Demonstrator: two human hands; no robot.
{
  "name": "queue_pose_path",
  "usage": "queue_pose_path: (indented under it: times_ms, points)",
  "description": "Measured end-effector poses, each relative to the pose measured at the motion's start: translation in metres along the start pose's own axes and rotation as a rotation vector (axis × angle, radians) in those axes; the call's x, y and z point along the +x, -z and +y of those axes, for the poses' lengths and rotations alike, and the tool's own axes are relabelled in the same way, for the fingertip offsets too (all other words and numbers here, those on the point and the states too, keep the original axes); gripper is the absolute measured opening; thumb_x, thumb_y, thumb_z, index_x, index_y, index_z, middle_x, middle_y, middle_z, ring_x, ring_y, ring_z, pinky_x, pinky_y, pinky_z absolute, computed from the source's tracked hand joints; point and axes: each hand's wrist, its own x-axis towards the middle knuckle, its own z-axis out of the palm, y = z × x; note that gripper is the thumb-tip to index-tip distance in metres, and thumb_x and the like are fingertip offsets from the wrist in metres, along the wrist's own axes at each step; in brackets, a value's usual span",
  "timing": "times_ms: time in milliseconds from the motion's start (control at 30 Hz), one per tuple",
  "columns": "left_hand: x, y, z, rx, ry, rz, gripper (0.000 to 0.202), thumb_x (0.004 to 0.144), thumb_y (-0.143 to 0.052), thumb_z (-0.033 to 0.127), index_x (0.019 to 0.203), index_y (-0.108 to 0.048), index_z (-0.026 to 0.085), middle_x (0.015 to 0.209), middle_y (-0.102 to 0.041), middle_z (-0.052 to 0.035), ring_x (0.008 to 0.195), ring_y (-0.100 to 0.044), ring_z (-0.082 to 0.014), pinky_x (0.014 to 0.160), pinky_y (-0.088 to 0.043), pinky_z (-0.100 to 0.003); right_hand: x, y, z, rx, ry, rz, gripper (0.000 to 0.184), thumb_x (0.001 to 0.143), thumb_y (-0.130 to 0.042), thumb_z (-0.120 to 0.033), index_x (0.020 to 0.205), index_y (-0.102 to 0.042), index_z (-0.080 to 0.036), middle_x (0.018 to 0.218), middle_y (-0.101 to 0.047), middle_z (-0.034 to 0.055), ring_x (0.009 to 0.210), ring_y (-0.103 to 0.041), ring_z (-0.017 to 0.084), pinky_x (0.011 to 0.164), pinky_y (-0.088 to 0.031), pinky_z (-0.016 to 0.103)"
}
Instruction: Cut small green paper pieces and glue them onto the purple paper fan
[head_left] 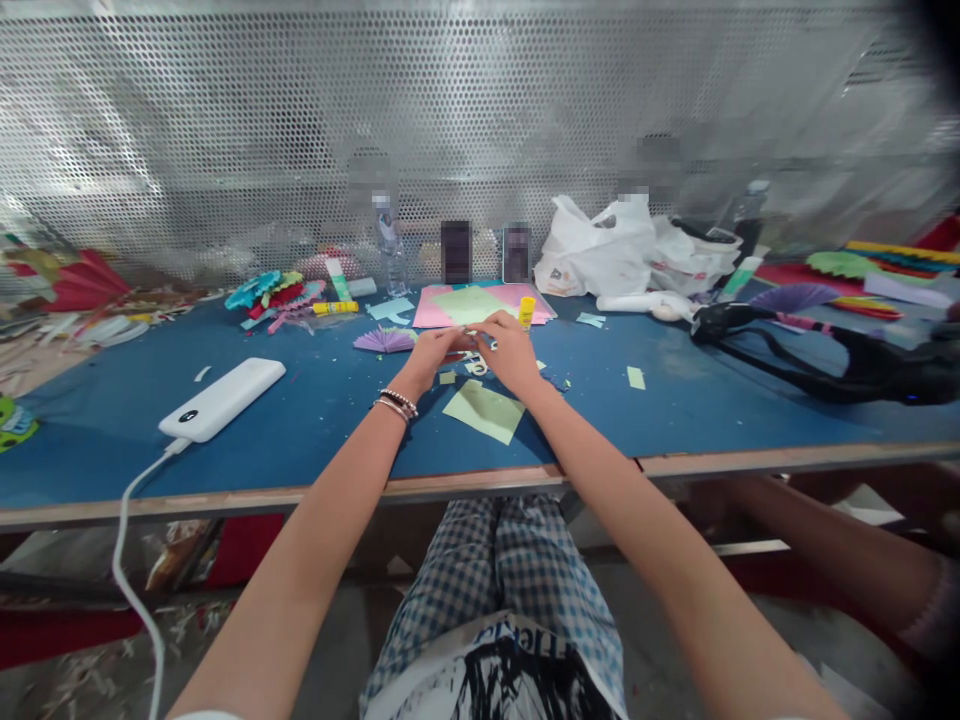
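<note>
My left hand (433,356) and my right hand (512,352) meet over the middle of the blue table (330,400). The fingers of both are closed together at the tips, around something too small to make out. Just below them lie what look like pale scissor handles (478,368), partly hidden. Nearer me is a light green sheet of paper (484,411), with a small green scrap (448,378) beside it. A purple folded paper fan (384,341) rests left of my left hand. Behind my right hand stands a yellow glue stick (527,312).
Pink and green paper sheets (472,302) lie behind my hands, before two upright phones (456,252). A white power bank (223,400) with a cable is at left. White plastic bags (598,247) and a black strapped item (825,350) are at right, near another person's limb (832,560).
</note>
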Motion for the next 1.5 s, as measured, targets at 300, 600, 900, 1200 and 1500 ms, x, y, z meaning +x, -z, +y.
queue_pose_path:
  times_ms: [300,600,900,1200,1500]
  points:
    - [0.001,0.000,-0.001,0.001,-0.012,0.017,0.030,0.077,-0.048,0.037,0.089,-0.063,0.014,0.097,-0.066,-0.0097,0.090,-0.062,-0.0167,0.077,-0.047,-0.027,0.000,-0.003,0.001,0.017,-0.001,-0.007,0.026,0.079,-0.048,-0.019,0.097,-0.066,-0.019,0.085,-0.054,0.0061,0.084,-0.048,0.017,0.077,-0.041,0.030]
    - [-0.002,-0.002,0.004,0.114,-0.026,0.024,0.031,0.076,-0.049,0.040,0.087,-0.065,0.016,0.093,-0.068,-0.0084,0.085,-0.063,-0.0170,0.072,-0.047,-0.025,0.010,-0.007,0.013,0.339,-0.319,0.042,0.020,0.077,-0.050,-0.028,0.081,-0.065,-0.016,0.084,-0.060,0.0039,0.073,-0.054,0.013,0.069,-0.044,0.025]
    - [0.001,-0.002,0.000,0.171,-0.086,0.023,0.032,0.076,-0.050,0.041,0.082,-0.066,0.014,0.091,-0.068,-0.0103,0.080,-0.064,-0.0180,0.068,-0.048,-0.027,0.009,-0.009,0.015,0.286,-0.325,0.034,0.015,0.074,-0.054,-0.028,0.075,-0.064,-0.016,0.077,-0.060,0.0022,0.068,-0.054,0.013,0.069,-0.043,0.025]
    - [0.005,-0.002,-0.005,0.387,-0.199,0.041,0.032,0.077,-0.048,0.036,0.090,-0.068,0.016,0.080,-0.070,-0.0041,0.075,-0.064,-0.0175,0.068,-0.048,-0.026,0.008,-0.008,0.014,0.239,-0.347,0.017,0.016,0.073,-0.055,-0.029,0.072,-0.064,-0.016,0.075,-0.060,0.0026,0.070,-0.054,0.014,0.069,-0.043,0.027]
    - [0.003,0.000,-0.003,0.603,-0.314,0.062,0.032,0.078,-0.046,0.034,0.091,-0.069,0.017,0.077,-0.070,-0.0024,0.076,-0.064,-0.0183,0.067,-0.045,-0.024,0.008,-0.007,0.015,0.211,-0.352,-0.015,0.014,0.072,-0.057,-0.026,0.074,-0.067,-0.016,0.076,-0.063,0.0037,0.070,-0.055,0.014,0.071,-0.043,0.027]
